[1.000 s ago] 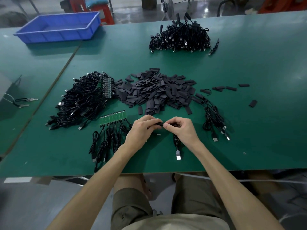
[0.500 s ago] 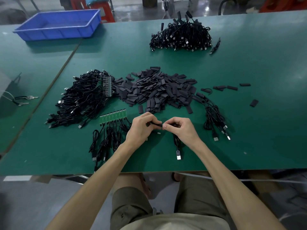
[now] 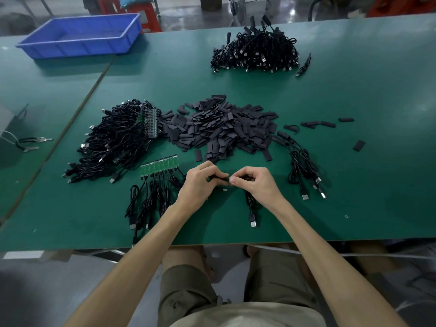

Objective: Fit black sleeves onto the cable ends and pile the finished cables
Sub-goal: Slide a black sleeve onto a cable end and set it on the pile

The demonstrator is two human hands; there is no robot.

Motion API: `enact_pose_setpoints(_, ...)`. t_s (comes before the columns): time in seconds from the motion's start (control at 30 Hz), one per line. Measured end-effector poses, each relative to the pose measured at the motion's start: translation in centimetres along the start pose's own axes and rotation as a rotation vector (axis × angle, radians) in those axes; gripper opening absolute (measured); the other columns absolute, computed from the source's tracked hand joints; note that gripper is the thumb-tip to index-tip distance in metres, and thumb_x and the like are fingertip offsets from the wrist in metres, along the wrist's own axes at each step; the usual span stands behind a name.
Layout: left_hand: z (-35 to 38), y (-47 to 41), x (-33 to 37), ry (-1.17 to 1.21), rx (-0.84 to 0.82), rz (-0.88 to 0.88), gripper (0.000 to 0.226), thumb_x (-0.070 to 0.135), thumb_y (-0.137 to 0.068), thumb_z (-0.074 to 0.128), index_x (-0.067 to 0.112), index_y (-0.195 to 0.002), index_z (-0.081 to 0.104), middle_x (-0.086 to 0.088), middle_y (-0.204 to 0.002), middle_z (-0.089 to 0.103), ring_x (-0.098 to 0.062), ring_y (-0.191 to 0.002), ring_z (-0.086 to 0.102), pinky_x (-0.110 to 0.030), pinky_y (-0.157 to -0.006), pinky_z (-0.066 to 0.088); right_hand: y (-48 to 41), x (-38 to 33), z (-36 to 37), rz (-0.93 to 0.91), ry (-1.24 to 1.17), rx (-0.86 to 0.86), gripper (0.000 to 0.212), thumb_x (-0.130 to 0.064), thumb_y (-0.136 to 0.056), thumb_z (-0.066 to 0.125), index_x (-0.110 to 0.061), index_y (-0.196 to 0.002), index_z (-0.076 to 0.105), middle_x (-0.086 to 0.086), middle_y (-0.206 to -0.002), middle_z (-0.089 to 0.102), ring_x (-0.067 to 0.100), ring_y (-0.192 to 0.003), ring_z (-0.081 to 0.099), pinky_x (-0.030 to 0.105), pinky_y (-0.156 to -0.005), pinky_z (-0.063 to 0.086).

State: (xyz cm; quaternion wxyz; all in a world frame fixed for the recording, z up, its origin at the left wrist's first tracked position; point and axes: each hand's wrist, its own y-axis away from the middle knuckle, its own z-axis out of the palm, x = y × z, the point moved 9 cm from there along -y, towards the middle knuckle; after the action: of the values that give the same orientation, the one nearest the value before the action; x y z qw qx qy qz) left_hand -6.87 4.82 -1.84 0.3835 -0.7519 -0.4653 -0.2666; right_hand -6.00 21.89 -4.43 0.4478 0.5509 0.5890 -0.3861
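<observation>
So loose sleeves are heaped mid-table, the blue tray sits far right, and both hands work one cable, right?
No: the head view shows the blue tray far left, not right. The loose sleeves are heaped mid-table, and the left hand and right hand work one cable.

Left hand (image 3: 200,185) drawn a little away from the right hand (image 3: 256,185), their fingertips no longer meet, a longer stretch of the black sleeve (image 3: 219,178) shows between them than a second ago, the left pinch sits further from the right hand's grip on the cable (image 3: 250,206)
</observation>
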Motion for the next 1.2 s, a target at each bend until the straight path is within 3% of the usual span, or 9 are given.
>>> enact_pose_setpoints(0.23,-0.5,-0.3,0.3,0.039,0.034,-0.027,0.018,0.006,-0.078,0.084,0.017,-0.092,0.079,0.009,-0.088,0.070,-0.010,-0.084,0.069,-0.028,-0.078,0.057,0.0,-0.1,0.0,0.001,-0.071,-0.001,0.007,-0.019,-0.089,0.081,-0.012,-0.091,0.080,0.003,-0.084,0.080,0.027,-0.089,0.075,0.050,-0.093,0.058)
enact_pose_setpoints(0.37,-1.0,-0.7,0.0,0.099,0.042,-0.078,0.017,0.019,-0.084,0.081,0.022,-0.100,0.078,0.012,-0.094,0.073,-0.012,-0.090,0.070,-0.026,-0.080,0.056,0.0,-0.1,-0.1,-0.012,-0.130,0.021,0.008,-0.020,-0.090,0.080,-0.012,-0.091,0.079,0.002,-0.083,0.079,0.013,-0.080,0.073,0.032,-0.082,0.058)
enact_pose_setpoints(0.43,-1.1,-0.8,-0.5,0.117,0.039,-0.135,0.011,0.028,-0.094,0.072,0.024,-0.102,0.077,0.011,-0.091,0.075,-0.011,-0.084,0.071,-0.027,-0.075,0.057,0.2,-0.2,-0.2,-0.025,-0.138,0.028,0.008,-0.020,-0.090,0.080,-0.013,-0.091,0.079,0.001,-0.082,0.079,0.009,-0.078,0.072,0.024,-0.080,0.055)
enact_pose_setpoints(0.5,-0.6,-0.9,-0.6,0.089,-0.023,-0.158,0.021,0.036,-0.101,0.060,0.023,-0.101,0.076,0.009,-0.084,0.075,-0.010,-0.074,0.072,-0.026,-0.069,0.056,0.3,-0.2,-0.3,-0.035,-0.144,0.037,0.008,-0.020,-0.090,0.081,-0.013,-0.090,0.078,0.002,-0.082,0.078,0.010,-0.078,0.072,0.022,-0.079,0.055)
enact_pose_setpoints(0.7,0.2,-1.3,-0.6,0.160,-0.159,-0.206,0.021,0.036,-0.101,0.061,0.022,-0.094,0.074,0.005,-0.079,0.075,-0.013,-0.067,0.070,-0.022,-0.066,0.053,0.3,-0.3,-0.7,-0.056,-0.152,0.060,0.006,-0.019,-0.090,0.081,-0.015,-0.091,0.078,0.000,-0.084,0.078,0.016,-0.083,0.074,0.024,-0.081,0.057)
enact_pose_setpoints(0.9,0.2,-1.3,-0.8,0.283,-0.210,-0.243,0.016,0.034,-0.096,0.069,0.020,-0.099,0.077,-0.003,-0.087,0.076,-0.022,-0.077,0.073,-0.035,-0.076,0.057,0.2,-0.3,-0.6,-0.057,-0.145,0.057,0.006,-0.020,-0.089,0.082,-0.016,-0.092,0.079,0.001,-0.087,0.078,0.023,-0.087,0.073,0.036,-0.086,0.059)
enact_pose_setpoints(1.03,0.3,-1.2,-0.8,0.351,-0.245,-0.236,0.014,0.028,-0.092,0.075,0.019,-0.102,0.077,-0.001,-0.091,0.077,-0.016,-0.080,0.074,-0.020,-0.075,0.054,0.2,-0.1,-0.7,-0.056,-0.126,0.063,0.007,-0.019,-0.088,0.082,-0.014,-0.091,0.079,0.006,-0.087,0.077,0.033,-0.089,0.071,0.047,-0.087,0.057)
enact_pose_setpoints(1.2,0.4,-1.3,-1.1,0.344,-0.240,-0.224,0.014,0.024,-0.090,0.077,0.017,-0.102,0.078,-0.003,-0.090,0.078,-0.017,-0.080,0.075,-0.020,-0.074,0.056,0.2,0.0,-0.6,-0.057,-0.111,0.063,0.005,-0.019,-0.088,0.083,-0.016,-0.091,0.080,0.002,-0.088,0.078,0.028,-0.088,0.073,0.049,-0.089,0.058)
